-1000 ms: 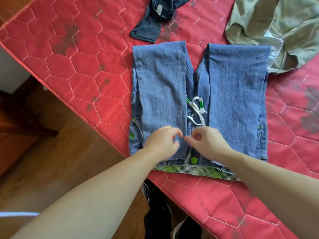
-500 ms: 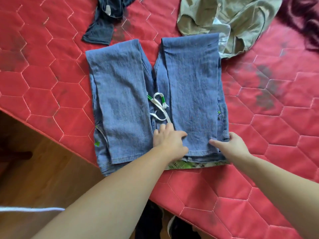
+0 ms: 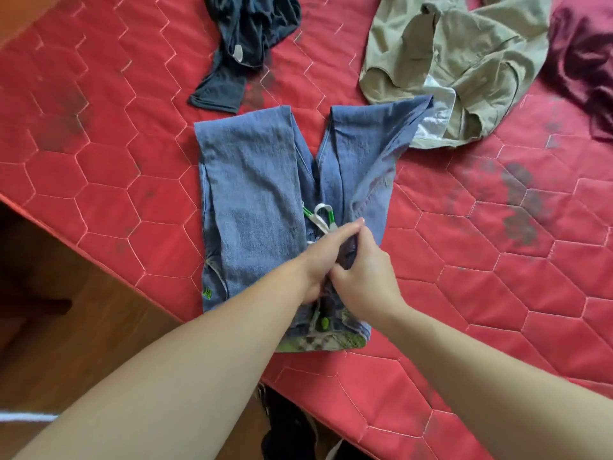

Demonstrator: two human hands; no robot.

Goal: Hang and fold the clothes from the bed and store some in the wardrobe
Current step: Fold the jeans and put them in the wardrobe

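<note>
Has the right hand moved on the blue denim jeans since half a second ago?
Yes. The right hand left the jeans' outer right edge and moved inward to the white drawstring at the centre, carrying the right half over; it now meets the left hand.

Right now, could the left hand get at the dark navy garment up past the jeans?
Probably yes, but not yet: the left hand is busy gripping the jeans with the right hand. The navy garment lies uncovered on the mattress.

The red bed point(image 3: 116, 154) has bare room left of the jeans point(image 3: 258, 180), but the dark shirt point(image 3: 245, 44) and tan clothes point(image 3: 464, 61) crowd the far side.
</note>
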